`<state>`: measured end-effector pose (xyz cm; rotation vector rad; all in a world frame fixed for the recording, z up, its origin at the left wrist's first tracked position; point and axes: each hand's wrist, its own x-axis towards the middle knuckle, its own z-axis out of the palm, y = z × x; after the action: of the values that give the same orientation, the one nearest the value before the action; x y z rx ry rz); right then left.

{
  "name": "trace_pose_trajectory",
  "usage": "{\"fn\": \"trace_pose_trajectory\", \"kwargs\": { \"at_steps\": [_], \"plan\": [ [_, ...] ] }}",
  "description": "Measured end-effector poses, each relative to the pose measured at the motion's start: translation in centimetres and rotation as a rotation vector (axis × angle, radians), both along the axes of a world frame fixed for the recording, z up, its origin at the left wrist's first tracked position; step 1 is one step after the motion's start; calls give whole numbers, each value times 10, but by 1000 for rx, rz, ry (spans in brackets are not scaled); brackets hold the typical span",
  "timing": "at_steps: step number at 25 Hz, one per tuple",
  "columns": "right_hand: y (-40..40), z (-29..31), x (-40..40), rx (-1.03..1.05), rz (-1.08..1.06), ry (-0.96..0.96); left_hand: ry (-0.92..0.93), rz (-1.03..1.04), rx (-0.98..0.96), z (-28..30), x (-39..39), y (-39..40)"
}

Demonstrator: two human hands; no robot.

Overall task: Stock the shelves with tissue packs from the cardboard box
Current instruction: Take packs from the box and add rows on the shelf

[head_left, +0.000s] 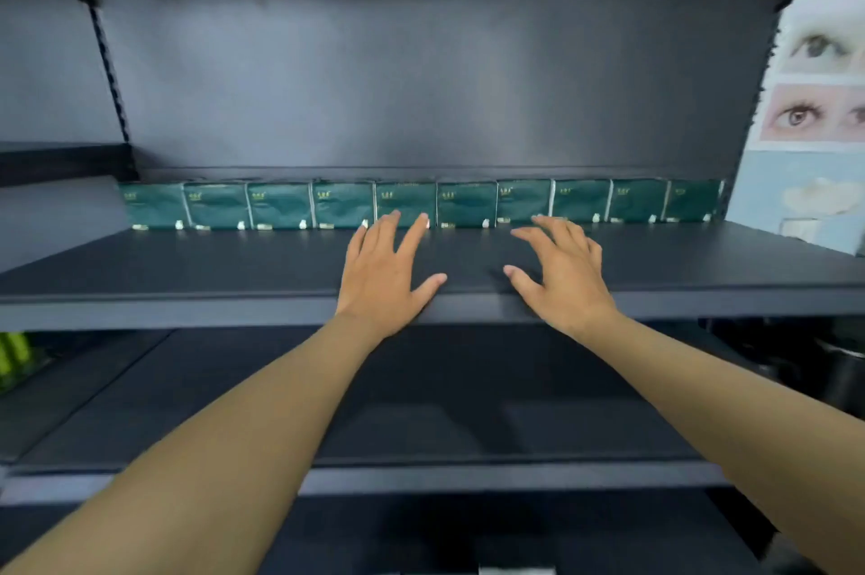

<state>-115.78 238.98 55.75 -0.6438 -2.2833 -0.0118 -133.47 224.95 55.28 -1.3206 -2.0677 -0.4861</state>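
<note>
Several dark green tissue packs (281, 205) stand upright in one row along the back of the dark grey upper shelf (187, 265). My left hand (386, 270) reaches over the shelf with fingers straight and spread, its fingertips at the front of a middle pack (405, 200). My right hand (561, 275) reaches in beside it, fingers spread and slightly bent, fingertips close to the pack (523, 200) to the right of the middle. Neither hand holds anything. The cardboard box is out of sight.
A lower dark shelf (421, 410) lies under my forearms. A poster with printed eyes (814, 106) hangs to the right of the shelving. Something bright green (14, 359) sits at the far left on a neighbouring lower shelf. The slotted shelf upright (110, 74) rises at left.
</note>
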Motion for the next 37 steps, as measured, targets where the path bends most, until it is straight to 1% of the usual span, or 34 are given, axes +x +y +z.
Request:
{"fn": "trace_pose_trajectory", "kwargs": {
  "at_steps": [3, 7, 9, 12, 15, 18, 19, 22, 25, 27, 29, 33, 35, 37],
  "plan": [
    [-68, -37, 37, -27, 28, -49, -5, 2, -116, -61, 27, -77],
    [-133, -99, 63, -79, 45, -142, -88, 52, -258, -149, 46, -159],
    [-158, -134, 69, -136, 55, -202, -140, 76, -373, -193, 51, -192],
    [-186, -193, 78, -239, 85, -310, -227, 93, -510, -260, 65, -226],
    [-211, -263, 97, -298, 130, -410, -409, 46, -723, -329, 88, -253],
    [-232, -330, 122, -428, 241, -555, -457, -74, -798, -384, 111, -269],
    [-237, -348, 129, -466, 271, -609, -448, -105, -823, -396, 118, -273],
    [-249, -391, 143, -528, 285, -740, -438, -132, -910, -422, 127, -278],
    [-254, -422, 146, -566, 239, -844, -429, -128, -883, -435, 131, -277],
    [-253, -434, 145, -616, 212, -817, -429, -113, -915, -441, 130, -275],
    [-251, -441, 143, -648, 179, -751, -424, -89, -945, -443, 129, -272],
    [-248, -429, 138, -625, 137, -657, -438, -104, -893, -430, 130, -265],
    [-243, -408, 140, -607, 142, -616, -378, -115, -854, -411, 131, -257],
    [-235, -375, 143, -572, 173, -562, -319, -131, -786, -381, 130, -243]
  ]
}}
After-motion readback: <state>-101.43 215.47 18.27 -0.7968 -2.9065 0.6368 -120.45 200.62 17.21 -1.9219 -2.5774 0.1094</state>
